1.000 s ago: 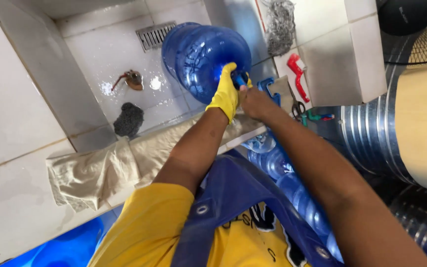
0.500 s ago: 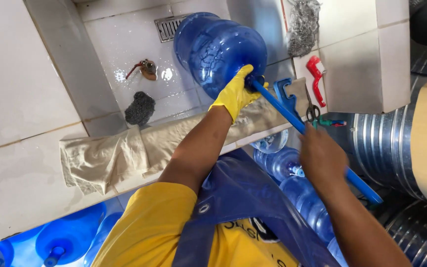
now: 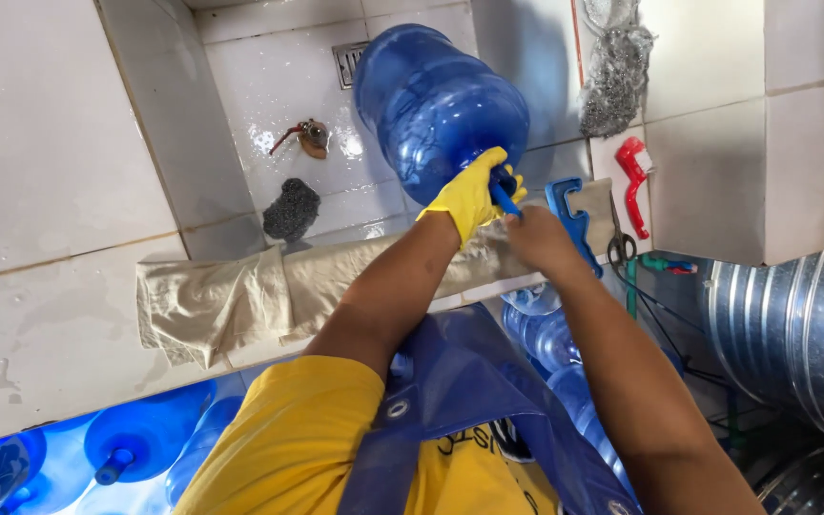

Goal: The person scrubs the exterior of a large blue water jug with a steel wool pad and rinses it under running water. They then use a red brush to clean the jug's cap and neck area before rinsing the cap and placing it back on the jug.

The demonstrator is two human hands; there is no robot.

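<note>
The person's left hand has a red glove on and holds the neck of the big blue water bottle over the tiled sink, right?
Not quite. The glove on the left hand is yellow, not red, as the head view shows. The rest fits: that hand holds the neck of the big blue water bottle over the tiled sink.

White tiled wash basin (image 3: 269, 86) with a low tiled ledge (image 3: 59, 315) along its front; a beige cloth (image 3: 240, 296) is draped over the ledge, and further right on it lie a blue plastic tool (image 3: 569, 215) and scissors (image 3: 619, 243). On the wet basin floor sit a dark scouring pad (image 3: 291, 210), a small red-handled tap (image 3: 305, 138) and a metal drain grate (image 3: 348, 62) at the far end. Below the ledge, blue water jugs (image 3: 135, 443) lie on the floor.
</note>
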